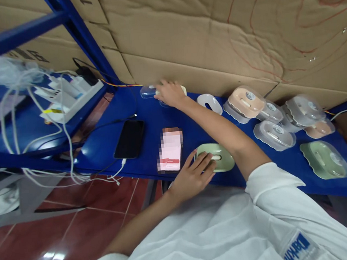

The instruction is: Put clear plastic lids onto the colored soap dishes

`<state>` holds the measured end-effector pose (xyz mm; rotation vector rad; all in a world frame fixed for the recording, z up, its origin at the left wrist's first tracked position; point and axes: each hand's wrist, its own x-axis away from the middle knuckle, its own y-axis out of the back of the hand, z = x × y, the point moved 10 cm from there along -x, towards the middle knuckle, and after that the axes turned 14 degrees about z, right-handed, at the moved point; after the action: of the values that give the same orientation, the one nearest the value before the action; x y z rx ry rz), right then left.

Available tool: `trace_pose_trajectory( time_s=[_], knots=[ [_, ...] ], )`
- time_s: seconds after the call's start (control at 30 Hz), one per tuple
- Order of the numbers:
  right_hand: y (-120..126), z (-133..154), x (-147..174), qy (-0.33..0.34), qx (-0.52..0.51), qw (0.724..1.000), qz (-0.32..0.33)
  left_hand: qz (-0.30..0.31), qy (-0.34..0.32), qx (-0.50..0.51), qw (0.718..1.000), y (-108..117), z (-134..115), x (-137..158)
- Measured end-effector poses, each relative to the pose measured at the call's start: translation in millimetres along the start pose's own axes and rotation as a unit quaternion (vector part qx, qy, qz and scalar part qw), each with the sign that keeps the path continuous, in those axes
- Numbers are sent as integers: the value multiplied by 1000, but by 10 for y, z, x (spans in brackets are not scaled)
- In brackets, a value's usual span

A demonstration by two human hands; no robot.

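Note:
My left hand (194, 176) lies with its fingers apart across a light green soap box (225, 157), which has a white bar in an oval recess. At the back of the blue table, my right hand (171, 92) reaches over a cream-edged soap box (183, 89), its fingers blurred and curled down around it. My palm hides most of that box. Just left of the right hand is a small clear lid or container (148, 91). A white oval piece with a slot (209, 103) lies to the right, beyond my right forearm.
Several lidded soap boxes in peach, grey and green (325, 159) stand on the right. A lit phone (171, 150) and a dark phone (129, 139) lie left of my hands. White cables and a power strip (80, 102) occupy the left side. Cardboard (189, 42) backs the table.

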<state>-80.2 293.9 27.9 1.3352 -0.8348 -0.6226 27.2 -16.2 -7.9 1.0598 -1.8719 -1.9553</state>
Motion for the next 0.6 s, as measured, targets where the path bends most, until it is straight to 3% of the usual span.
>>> trace_pose_trajectory(
  time_s=[0.1,0.17,0.3,0.47,0.53,0.6],
  knots=[
    [74,-67,123,12,-18,999,-30,4,3,3,1000,7,7,-9],
    [146,-185,396,18,-22,998,-61,14,5,12,1000,2,11,-19],
    [153,-508,1519,35,-57,988,-139,-3,20,39,999,40,38,-4],
    [-315,-758,3253,18,-164,968,-189,-91,66,113,987,177,159,85],
    [-554,-682,3654,18,-165,969,-183,-96,81,132,983,175,197,91],
    [-733,-555,3847,31,-154,971,-179,-89,88,135,983,158,211,78]
  ],
)
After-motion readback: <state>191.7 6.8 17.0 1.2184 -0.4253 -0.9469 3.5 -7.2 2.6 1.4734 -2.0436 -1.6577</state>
